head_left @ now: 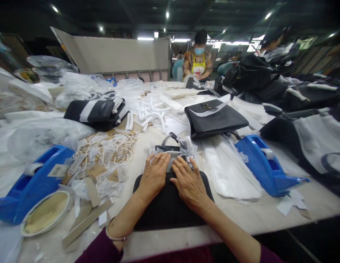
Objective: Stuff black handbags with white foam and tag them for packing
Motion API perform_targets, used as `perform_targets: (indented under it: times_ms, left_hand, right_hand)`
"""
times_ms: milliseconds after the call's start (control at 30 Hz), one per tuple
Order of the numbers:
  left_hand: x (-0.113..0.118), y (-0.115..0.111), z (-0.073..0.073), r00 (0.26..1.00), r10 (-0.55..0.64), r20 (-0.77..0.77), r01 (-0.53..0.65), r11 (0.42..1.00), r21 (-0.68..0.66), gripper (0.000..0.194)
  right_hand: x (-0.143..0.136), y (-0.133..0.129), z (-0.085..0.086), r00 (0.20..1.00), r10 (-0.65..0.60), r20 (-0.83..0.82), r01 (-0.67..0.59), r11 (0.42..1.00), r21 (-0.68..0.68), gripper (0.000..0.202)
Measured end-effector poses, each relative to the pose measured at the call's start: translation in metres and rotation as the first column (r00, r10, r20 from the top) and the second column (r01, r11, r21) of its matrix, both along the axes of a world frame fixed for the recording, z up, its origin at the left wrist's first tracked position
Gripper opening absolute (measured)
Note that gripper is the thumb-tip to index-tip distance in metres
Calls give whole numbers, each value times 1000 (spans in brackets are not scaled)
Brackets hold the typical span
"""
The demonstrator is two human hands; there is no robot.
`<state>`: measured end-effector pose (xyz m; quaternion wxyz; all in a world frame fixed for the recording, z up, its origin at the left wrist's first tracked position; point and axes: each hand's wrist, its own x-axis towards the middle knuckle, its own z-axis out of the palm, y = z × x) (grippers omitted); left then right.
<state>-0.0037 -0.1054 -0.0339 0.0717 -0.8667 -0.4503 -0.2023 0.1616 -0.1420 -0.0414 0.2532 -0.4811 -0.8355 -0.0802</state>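
A black bag (170, 208) lies flat at the table's near edge, directly in front of me. Translucent white wrapping (189, 146) surrounds its handle (174, 137) at the far end. My left hand (156, 171) lies flat on the wrapping and the bag's upper left part, fingers stretched forward. Beside it, my right hand (188, 179) presses on the upper right part with the fingers extended and the thumb apart. The fingertips of both hands almost meet over the pale sheet. What lies beneath the palms is hidden.
Blue tape dispensers (265, 164) flank the work area. Left are strings with small clear packets (104, 149) and a round bowl (46, 212). White sheets (230, 168), a black bag with a flap (216, 117) and wrapped black bags (90, 111) lie around. A masked co-worker (199, 60) is across the table.
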Motion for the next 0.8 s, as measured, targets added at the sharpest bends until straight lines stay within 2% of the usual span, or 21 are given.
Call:
perform_targets:
  times_ms: [167,300,433,600,700,800]
  left_hand:
    - [3,8,6,998,0,-60,-2,999,-48,46]
    - [9,21,13,997,2,-75,-9,995,-103,40]
    - [8,25,14,998,0,-57,-5,996,-88,36]
    - [3,6,8,997,-81,0,81,996,37,32]
    - [3,-14,-1,989,-150,-2,150,988,17,42]
    - [2,-32,-10,988,-144,46,145,989,-10,53]
  right_hand:
    - [0,2,2,1000,13,19,-11,998,-56,32]
    - [1,2,4,1000,20,5,-20,997,-73,30]
    - [1,2,5,1000,19,4,-19,996,-85,29]
    - [0,1,4,999,25,-24,-26,996,-83,30]
    - [0,0,4,997,36,-64,-41,997,-71,35]
    - [-1,-1,7,992,20,-122,-25,999,-35,32]
